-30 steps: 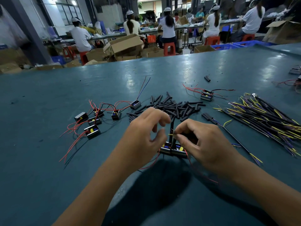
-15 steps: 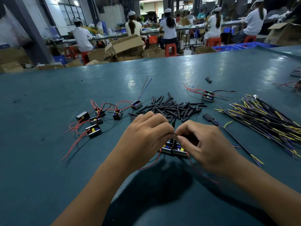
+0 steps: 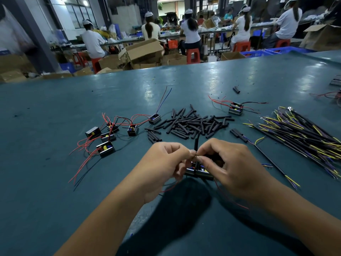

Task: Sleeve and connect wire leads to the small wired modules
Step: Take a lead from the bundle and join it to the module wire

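Observation:
My left hand and my right hand meet fingertip to fingertip over a small black module with blue and yellow parts that lies on the table. Both hands pinch the thin wire leads just above it. A black sleeve stands upright on the leads between the fingertips. Red leads trail from the module under my right wrist. A pile of black sleeves lies just beyond the hands.
Several wired modules with red leads lie at the left, and one more module at the back right. A bundle of black, yellow and purple wires fills the right. The teal table ends ahead; people work at benches behind.
My left hand has closed in on the right until the fingertips pinch together at the leads. The sleeve stays upright between them.

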{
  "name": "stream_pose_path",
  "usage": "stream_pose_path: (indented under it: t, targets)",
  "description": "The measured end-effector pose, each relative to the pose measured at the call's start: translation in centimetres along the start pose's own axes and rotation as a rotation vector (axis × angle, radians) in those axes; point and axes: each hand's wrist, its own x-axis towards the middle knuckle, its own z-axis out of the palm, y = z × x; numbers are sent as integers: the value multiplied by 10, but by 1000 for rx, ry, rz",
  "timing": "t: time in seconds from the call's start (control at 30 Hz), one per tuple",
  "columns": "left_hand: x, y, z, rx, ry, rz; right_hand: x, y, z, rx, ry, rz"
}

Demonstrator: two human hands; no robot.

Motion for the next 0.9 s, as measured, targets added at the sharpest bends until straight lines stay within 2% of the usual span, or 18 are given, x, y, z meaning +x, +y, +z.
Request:
stream_pose_path:
  t: [0.07, 0.13, 0.23, 0.5, 0.77, 0.83, 0.9]
  targets:
    - [0, 1, -8, 328, 68, 286, 1, 2, -2, -9, 2, -2]
    - [-1, 4, -15, 648, 69, 571, 1, 4, -4, -15, -2, -2]
    - [-1, 2, -19, 881, 39, 762, 1, 5, -5, -11, -11, -11]
    - [3, 0, -16, 987, 75, 887, 1, 4, -4, -11, -19, -19]
    - [0, 1, -10, 976, 70, 808, 0, 4, -5, -22, -20, -17]
    - [-1, 1, -10, 906, 70, 763, 0, 4, -5, -36, -13, -23]
    - [-2, 0, -8, 781, 62, 645, -1, 3, -5, -59, -11, -29]
